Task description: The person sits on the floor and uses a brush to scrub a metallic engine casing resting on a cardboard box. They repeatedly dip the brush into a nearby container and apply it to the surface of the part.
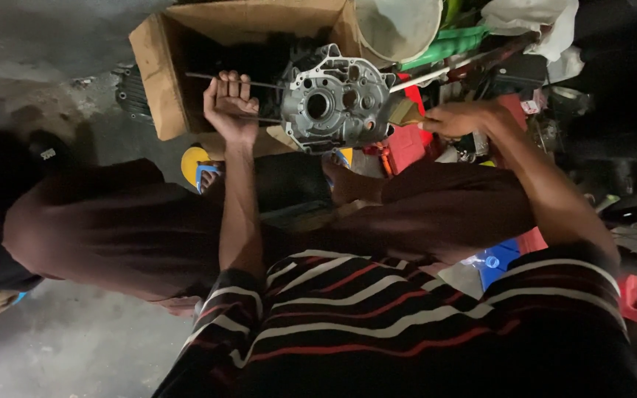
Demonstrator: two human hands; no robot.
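Metal engine casing (337, 97) sits upright on the floor just before a cardboard box (186, 44), between the person's knees. The left hand (230, 103) has its fingers closed around thin rods (215, 77) beside the casing. The right hand (455, 118) grips a paintbrush (401, 110) whose bristles touch the casing's side. By the look of it, brushing is underway; the casing looks grey and mostly bare.

One head-worn camera looks steeply down – close over the person's lap and striped shirt (377, 317)
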